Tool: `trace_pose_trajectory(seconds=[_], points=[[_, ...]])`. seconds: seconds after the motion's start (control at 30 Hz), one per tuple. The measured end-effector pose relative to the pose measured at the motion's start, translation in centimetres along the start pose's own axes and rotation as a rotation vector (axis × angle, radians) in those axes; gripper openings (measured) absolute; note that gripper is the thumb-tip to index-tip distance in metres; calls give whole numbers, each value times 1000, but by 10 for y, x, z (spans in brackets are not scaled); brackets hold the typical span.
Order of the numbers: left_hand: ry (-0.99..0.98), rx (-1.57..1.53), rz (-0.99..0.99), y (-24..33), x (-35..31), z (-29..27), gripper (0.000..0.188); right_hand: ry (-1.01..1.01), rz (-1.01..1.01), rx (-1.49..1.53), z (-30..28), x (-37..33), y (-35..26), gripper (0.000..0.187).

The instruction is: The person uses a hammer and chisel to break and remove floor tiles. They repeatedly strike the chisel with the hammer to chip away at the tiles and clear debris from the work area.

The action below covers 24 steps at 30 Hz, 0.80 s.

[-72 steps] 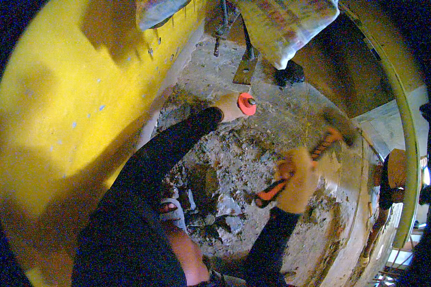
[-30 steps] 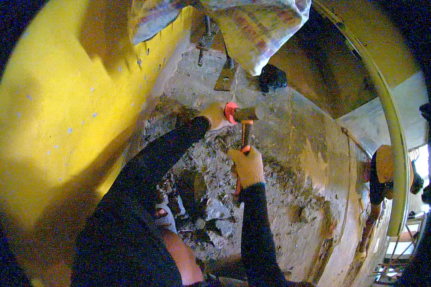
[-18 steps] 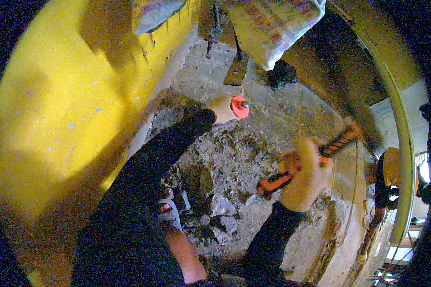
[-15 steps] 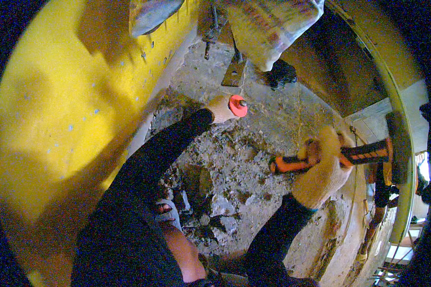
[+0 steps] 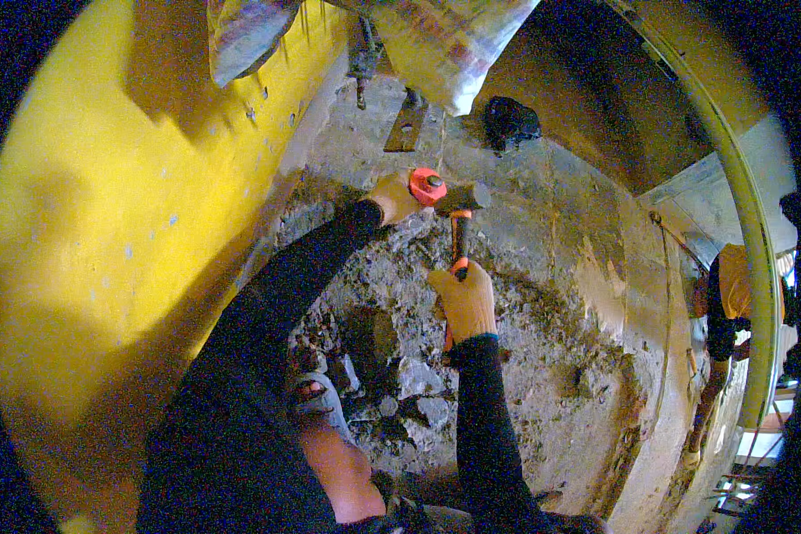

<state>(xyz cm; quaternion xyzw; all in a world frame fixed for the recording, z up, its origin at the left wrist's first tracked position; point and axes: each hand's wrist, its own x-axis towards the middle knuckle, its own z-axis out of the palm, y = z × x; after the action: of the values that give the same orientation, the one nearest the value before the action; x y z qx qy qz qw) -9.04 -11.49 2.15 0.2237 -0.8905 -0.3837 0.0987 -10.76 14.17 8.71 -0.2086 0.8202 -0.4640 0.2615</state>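
Observation:
My left hand (image 5: 395, 198), in a pale glove, is closed round a chisel (image 5: 433, 182) with a round red hand guard. The chisel's struck end points up toward me, and its tip is hidden below the hand. My right hand (image 5: 470, 301), gloved too, grips the orange and black handle of a hammer (image 5: 468, 198). Its metal head lies right beside the red guard; I cannot tell whether they touch. Under both hands is broken, rubbly concrete (image 5: 418, 276) with loose chunks and a dark hollow near my sandalled foot (image 5: 316, 392).
A yellow wall (image 5: 116, 222) rises on the left. At the far end are a printed sack (image 5: 445, 53), a flat metal blade (image 5: 406, 126) and a black bundle (image 5: 511, 125). Another person (image 5: 730, 294) is at the right, beyond a long curved edge (image 5: 743, 214).
My right hand has swung the hammer from the right in to the left, its head now beside the chisel's guard. My left hand keeps its hold on the chisel. The view has shifted slightly.

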Motion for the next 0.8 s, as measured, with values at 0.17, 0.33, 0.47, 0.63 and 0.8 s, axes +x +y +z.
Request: trace_pose_trajectory(seconds=[0.17, 0.33, 0.47, 0.63, 0.8], points=[[122, -277, 151, -8, -3, 7, 49, 65, 25, 297, -11, -29, -40, 25], [85, -240, 81, -8, -5, 6, 55, 281, -159, 523, -45, -41, -108, 22], [115, -272, 59, -6, -6, 6, 53, 381, -409, 641, -60, -31, -144, 23], [88, -297, 58, -22, 4, 18, 49, 378, -286, 236, -19, 25, -94, 31], [-26, -384, 262, -30, 19, 26, 40, -6, -200, -303, 9, 44, -16, 36]])
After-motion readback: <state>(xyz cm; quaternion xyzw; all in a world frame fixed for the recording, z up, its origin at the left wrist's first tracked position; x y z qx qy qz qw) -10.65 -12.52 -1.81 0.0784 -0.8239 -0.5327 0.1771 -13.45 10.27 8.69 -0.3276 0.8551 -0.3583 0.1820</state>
